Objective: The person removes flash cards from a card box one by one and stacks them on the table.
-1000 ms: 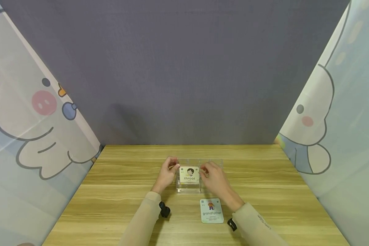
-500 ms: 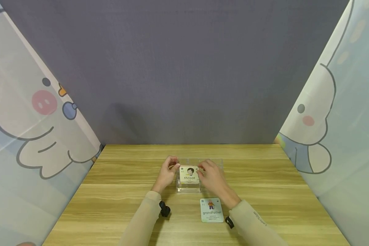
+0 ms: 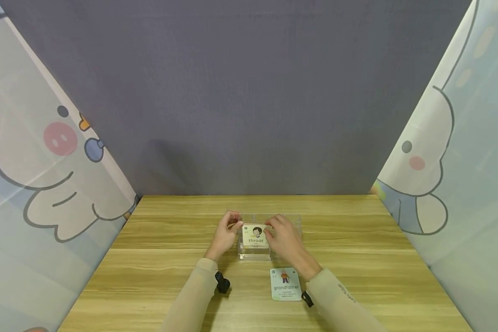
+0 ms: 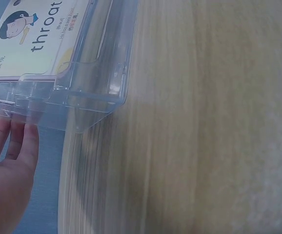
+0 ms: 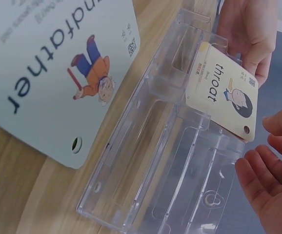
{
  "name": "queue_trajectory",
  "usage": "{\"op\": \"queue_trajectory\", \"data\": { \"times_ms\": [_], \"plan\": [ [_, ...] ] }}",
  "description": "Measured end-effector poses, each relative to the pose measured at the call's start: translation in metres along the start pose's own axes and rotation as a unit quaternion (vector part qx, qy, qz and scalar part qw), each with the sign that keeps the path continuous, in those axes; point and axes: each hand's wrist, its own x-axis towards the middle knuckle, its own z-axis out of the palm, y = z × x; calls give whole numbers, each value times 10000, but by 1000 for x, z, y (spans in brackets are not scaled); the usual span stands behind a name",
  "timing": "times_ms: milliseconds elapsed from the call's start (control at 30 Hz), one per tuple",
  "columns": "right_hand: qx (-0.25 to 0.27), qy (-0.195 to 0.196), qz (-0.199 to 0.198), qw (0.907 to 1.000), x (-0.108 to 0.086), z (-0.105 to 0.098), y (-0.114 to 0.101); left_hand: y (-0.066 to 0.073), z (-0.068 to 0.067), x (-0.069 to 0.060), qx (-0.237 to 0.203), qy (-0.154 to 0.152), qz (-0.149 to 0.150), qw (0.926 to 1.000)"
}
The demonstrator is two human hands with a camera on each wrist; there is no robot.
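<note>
A clear plastic holder (image 3: 254,256) with side-by-side compartments stands on the table. A cream card printed "throat" (image 3: 255,235) leans in its left compartment, and more card edges show behind it. My left hand (image 3: 224,236) grips the holder's left side, thumb near the card's edge and fingers on the outer face of the clear wall (image 4: 48,119). By the card's upper right corner is my right hand (image 3: 285,237). Its thumb and fingers are apart in the right wrist view, with a gap between them and the card.
A pale card printed "grandfather" (image 3: 286,284) lies on the wooden table (image 3: 170,267) in front of the holder, beside my right sleeve (image 3: 340,299). Beyond the table's back edge hangs a grey curtain (image 3: 253,115). Cartoon-printed sheets flank both sides.
My right hand has moved slightly left, from beside the throat card to its upper right corner. The left hand, the holder and both cards look unmoved.
</note>
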Motion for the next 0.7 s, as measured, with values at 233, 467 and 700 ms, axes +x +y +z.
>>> {"op": "queue_trajectory", "data": {
  "times_ms": [233,467,700],
  "plan": [
    [27,2,-72,10000,2,3,0,1,1,0,0,-42,-72,10000],
    [16,-163,23,9999,4,5,-1,0,3,-1,18,20,-54,10000],
    [52,-316,97,9994,5,8,-1,0,3,0,-20,81,29,10000]
  ]
}}
